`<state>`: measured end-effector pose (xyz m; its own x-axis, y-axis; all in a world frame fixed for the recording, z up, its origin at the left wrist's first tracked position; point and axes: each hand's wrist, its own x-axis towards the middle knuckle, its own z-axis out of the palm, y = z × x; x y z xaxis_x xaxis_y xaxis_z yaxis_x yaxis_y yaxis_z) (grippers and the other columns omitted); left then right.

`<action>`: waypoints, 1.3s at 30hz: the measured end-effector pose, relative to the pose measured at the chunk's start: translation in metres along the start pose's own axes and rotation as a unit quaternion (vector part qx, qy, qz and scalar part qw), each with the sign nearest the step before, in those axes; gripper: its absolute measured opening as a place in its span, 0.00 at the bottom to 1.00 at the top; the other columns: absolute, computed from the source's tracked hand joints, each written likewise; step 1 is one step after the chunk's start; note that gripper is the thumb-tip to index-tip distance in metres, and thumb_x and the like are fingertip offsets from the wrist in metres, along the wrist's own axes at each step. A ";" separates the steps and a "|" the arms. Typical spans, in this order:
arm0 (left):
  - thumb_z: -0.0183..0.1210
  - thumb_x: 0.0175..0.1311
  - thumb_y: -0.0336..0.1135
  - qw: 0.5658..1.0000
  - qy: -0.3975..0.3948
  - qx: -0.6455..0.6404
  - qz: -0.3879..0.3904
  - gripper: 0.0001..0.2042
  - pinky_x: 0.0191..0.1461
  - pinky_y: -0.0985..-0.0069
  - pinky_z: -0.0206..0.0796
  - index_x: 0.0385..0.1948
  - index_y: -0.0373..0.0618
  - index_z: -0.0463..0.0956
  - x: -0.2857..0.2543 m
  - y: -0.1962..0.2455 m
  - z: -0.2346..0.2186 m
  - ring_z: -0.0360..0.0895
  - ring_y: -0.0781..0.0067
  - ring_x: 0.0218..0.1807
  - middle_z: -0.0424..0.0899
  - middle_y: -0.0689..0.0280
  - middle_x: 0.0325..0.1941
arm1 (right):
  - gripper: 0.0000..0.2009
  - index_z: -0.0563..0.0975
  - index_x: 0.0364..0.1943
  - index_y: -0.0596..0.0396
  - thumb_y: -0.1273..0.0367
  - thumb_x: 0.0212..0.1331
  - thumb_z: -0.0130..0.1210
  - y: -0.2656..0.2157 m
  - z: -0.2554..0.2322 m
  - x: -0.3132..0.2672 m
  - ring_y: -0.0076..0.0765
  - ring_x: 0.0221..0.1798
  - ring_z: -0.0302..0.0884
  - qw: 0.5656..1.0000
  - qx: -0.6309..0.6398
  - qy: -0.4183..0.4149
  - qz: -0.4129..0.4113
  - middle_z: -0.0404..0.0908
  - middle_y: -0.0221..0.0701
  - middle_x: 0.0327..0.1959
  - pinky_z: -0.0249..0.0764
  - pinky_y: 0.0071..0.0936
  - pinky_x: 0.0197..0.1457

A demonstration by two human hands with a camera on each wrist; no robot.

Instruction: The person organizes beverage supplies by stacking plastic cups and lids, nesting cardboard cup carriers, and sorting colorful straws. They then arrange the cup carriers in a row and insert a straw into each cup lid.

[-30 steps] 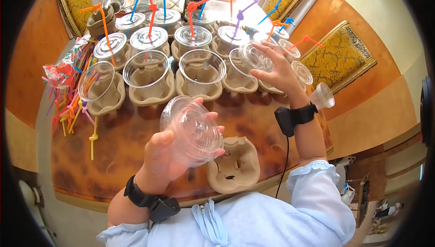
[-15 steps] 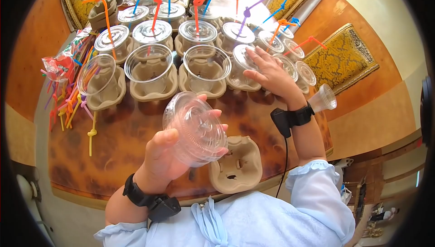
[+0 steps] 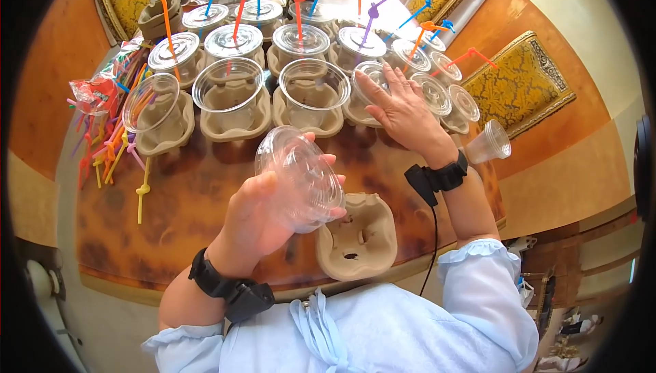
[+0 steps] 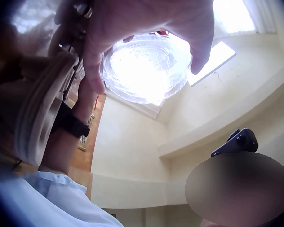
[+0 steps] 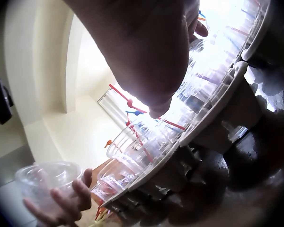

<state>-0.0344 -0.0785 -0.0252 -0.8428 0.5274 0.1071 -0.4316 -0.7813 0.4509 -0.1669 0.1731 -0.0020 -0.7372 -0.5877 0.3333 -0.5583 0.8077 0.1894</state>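
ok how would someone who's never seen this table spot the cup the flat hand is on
Start at the wooden table and find the front row of clear cups in brown pulp holders. The cup under the right hand is the lidded cup at that row's right end. The three open cups to its left have no lids, and it has no straw, unlike the rows behind.

Your left hand (image 3: 263,219) holds a stack of clear plastic dome lids (image 3: 301,178), nested together and tilted on edge above the bench (image 3: 184,202), fingers curled round the rim. From the left wrist view the lids (image 4: 146,66) show ribbed concentric rings with light shining through. Your right hand (image 3: 400,110) lies flat, fingers spread, on a clear lid (image 3: 372,75) sitting on a cup in a brown pulp holder (image 3: 359,116) at the right of the near row.
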 end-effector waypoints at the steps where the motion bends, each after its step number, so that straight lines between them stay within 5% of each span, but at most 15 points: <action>1: 0.63 0.48 0.54 1.000 0.001 0.005 0.003 0.45 0.58 0.43 0.63 0.66 0.49 0.48 0.000 0.000 0.000 0.61 0.47 0.64 0.62 0.53 0.64 | 0.26 0.55 0.68 0.27 0.52 0.65 0.42 0.001 0.001 0.000 0.64 0.67 0.55 1.000 -0.004 0.001 -0.002 0.58 0.57 0.64 0.53 0.56 0.65; 5: 0.61 0.50 0.56 0.999 0.007 0.032 0.011 0.43 0.58 0.44 0.63 0.66 0.48 0.50 0.000 -0.002 0.000 0.62 0.48 0.64 0.62 0.53 0.63 | 0.26 0.55 0.68 0.29 0.58 0.65 0.45 -0.001 -0.006 0.003 0.66 0.65 0.57 1.000 -0.005 -0.017 -0.006 0.57 0.55 0.64 0.55 0.53 0.65; 12: 0.59 0.55 0.49 0.998 -0.044 -0.013 0.036 0.33 0.58 0.44 0.63 0.62 0.49 0.57 -0.003 0.000 -0.001 0.67 0.51 0.60 0.68 0.56 0.58 | 0.37 0.52 0.68 0.30 0.47 0.54 0.54 0.004 -0.013 0.009 0.67 0.67 0.53 0.995 -0.009 -0.096 -0.002 0.56 0.60 0.64 0.53 0.58 0.65; 15: 0.58 0.56 0.49 0.998 -0.035 -0.014 0.043 0.32 0.57 0.44 0.63 0.61 0.49 0.58 -0.004 0.004 -0.001 0.68 0.50 0.59 0.69 0.56 0.57 | 0.42 0.52 0.69 0.33 0.45 0.50 0.57 -0.001 -0.020 0.009 0.67 0.69 0.49 0.997 -0.018 -0.070 -0.017 0.53 0.61 0.65 0.49 0.59 0.67; 18: 0.58 0.57 0.49 0.998 -0.038 -0.018 0.050 0.31 0.57 0.44 0.64 0.61 0.49 0.59 -0.003 0.006 -0.002 0.68 0.51 0.59 0.70 0.55 0.57 | 0.46 0.54 0.68 0.46 0.47 0.46 0.62 -0.021 -0.058 0.002 0.58 0.72 0.46 0.998 0.046 0.004 0.039 0.50 0.52 0.69 0.46 0.51 0.70; 21: 0.56 0.54 0.58 0.997 0.001 0.067 0.039 0.39 0.59 0.49 0.63 0.64 0.46 0.54 -0.004 0.006 0.004 0.64 0.49 0.63 0.64 0.53 0.63 | 0.49 0.54 0.68 0.52 0.51 0.40 0.68 -0.055 -0.096 -0.004 0.50 0.73 0.46 0.942 0.331 0.000 -0.062 0.52 0.46 0.70 0.49 0.45 0.70; 23: 0.54 0.58 0.53 0.998 -0.029 0.041 0.036 0.33 0.60 0.52 0.63 0.62 0.44 0.57 -0.003 -0.003 -0.001 0.67 0.52 0.61 0.67 0.56 0.60 | 0.51 0.55 0.67 0.53 0.54 0.36 0.72 -0.091 -0.096 -0.010 0.47 0.71 0.52 0.929 0.328 -0.035 -0.167 0.53 0.44 0.69 0.55 0.39 0.68; 31: 0.53 0.57 0.54 0.998 -0.054 0.022 0.032 0.35 0.63 0.57 0.60 0.63 0.43 0.56 -0.002 0.000 0.001 0.64 0.55 0.63 0.65 0.57 0.62 | 0.48 0.60 0.65 0.53 0.53 0.37 0.71 -0.101 -0.079 -0.005 0.39 0.63 0.62 0.850 0.496 -0.073 -0.162 0.60 0.36 0.63 0.63 0.35 0.64; 34: 0.56 0.53 0.60 0.999 -0.035 0.037 0.019 0.40 0.64 0.53 0.58 0.65 0.48 0.52 -0.001 0.003 0.006 0.61 0.53 0.65 0.61 0.54 0.64 | 0.47 0.61 0.65 0.54 0.55 0.37 0.72 -0.096 -0.070 -0.001 0.39 0.61 0.64 0.838 0.512 0.006 -0.188 0.62 0.37 0.62 0.62 0.34 0.63; 37: 0.56 0.54 0.58 1.000 -0.015 -0.008 0.007 0.38 0.62 0.46 0.58 0.64 0.49 0.54 -0.005 0.011 0.004 0.62 0.51 0.64 0.63 0.54 0.62 | 0.44 0.62 0.64 0.55 0.58 0.38 0.71 -0.077 -0.073 0.010 0.38 0.60 0.64 0.772 0.626 0.055 -0.091 0.65 0.38 0.60 0.61 0.34 0.63; 39: 0.56 0.56 0.54 0.999 0.005 -0.043 0.016 0.33 0.60 0.43 0.59 0.62 0.51 0.58 -0.004 0.009 -0.001 0.65 0.54 0.61 0.66 0.56 0.60 | 0.41 0.64 0.63 0.53 0.60 0.40 0.69 -0.058 -0.086 0.028 0.38 0.60 0.65 0.869 0.486 0.067 -0.070 0.67 0.39 0.60 0.59 0.35 0.64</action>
<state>-0.0351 -0.0879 -0.0223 -0.8601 0.4979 0.1111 -0.4291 -0.8239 0.3702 -0.1222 0.1139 0.0762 -0.6208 -0.6141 0.4873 -0.7452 0.2693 -0.6100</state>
